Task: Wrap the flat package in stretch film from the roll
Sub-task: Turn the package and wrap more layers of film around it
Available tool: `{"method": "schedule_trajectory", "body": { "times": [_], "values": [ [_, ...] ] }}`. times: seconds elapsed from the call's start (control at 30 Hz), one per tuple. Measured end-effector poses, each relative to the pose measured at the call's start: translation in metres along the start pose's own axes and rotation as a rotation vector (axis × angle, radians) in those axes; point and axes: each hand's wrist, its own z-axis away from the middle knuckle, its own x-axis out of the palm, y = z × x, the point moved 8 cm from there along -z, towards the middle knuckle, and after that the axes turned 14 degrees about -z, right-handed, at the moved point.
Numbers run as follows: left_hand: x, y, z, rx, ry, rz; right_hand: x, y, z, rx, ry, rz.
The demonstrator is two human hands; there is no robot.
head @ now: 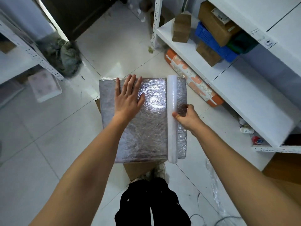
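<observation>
1. Nearest me: the flat package (pixel 143 128) is resting on a cardboard box (pixel 138 170) just in front of my feet, w/ its silvery top already looking crinkly under film. Judging we're mid-wrap, not at the start.
2. My right hand (pixel 187 117) is pinching the roll (pixel 172 118) around its middle, fingers curled round it, thumb on the near side. The roll is lying along the package's right side, running near-to-far across the full depth.
3. To do this well I'm thinking: keep the roll parallel to the package edge so film isn't skewing, & pull w/ steady tension so it's stretching, not bunching.
4. My left hand (pixel 128 97) is spread flat, fingers straight, pressing on the far-left part of the top. That's anchoring the package & smoothing the film; should keep pressing while the roll is going over the right edge.
5. Risk: package sliding off the box if I'm tugging too hard.
6. Farther off: white shelf (pixel 187 51) on the right, holding boxes & a blue basket (pixel 211 43).
</observation>
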Motion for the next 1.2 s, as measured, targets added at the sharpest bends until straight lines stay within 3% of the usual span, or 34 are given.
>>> {"method": "schedule_trajectory", "body": {
  "times": [0.1,0.23,0.3,0.67,0.77,0.87,1.0,1.1,1.2],
  "values": [
    [-0.012,0.012,-0.014,-0.059,-0.023,-0.058,-0.001,-0.001,0.001,0.000,-0.008,-0.011],
    [-0.014,0.058,-0.022,0.098,-0.033,-0.047,-0.001,0.004,0.004,-0.012,-0.007,-0.031],
    [-0.010,0.069,-0.024,0.074,-0.057,-0.027,-0.003,0.007,0.003,-0.014,-0.005,-0.040],
    [0.002,0.064,-0.027,-0.009,-0.111,-0.022,-0.001,0.008,0.010,0.100,-0.039,-0.241],
    [0.002,0.066,-0.030,-0.013,-0.074,-0.012,0.007,0.000,0.008,0.087,-0.044,-0.042],
    [0.000,0.070,-0.029,0.010,-0.091,0.021,0.008,0.001,0.010,-0.010,0.072,0.218],
    [-0.018,0.048,-0.036,-0.093,-0.084,0.346,-0.003,0.001,0.005,-0.094,0.101,0.183],
    [-0.041,0.040,-0.006,-0.238,0.041,0.331,-0.008,0.006,0.003,-0.088,0.061,0.133],
    [-0.044,0.091,0.060,-0.082,0.022,0.255,-0.011,0.009,0.006,-0.091,0.024,-0.004]
  ]
}}
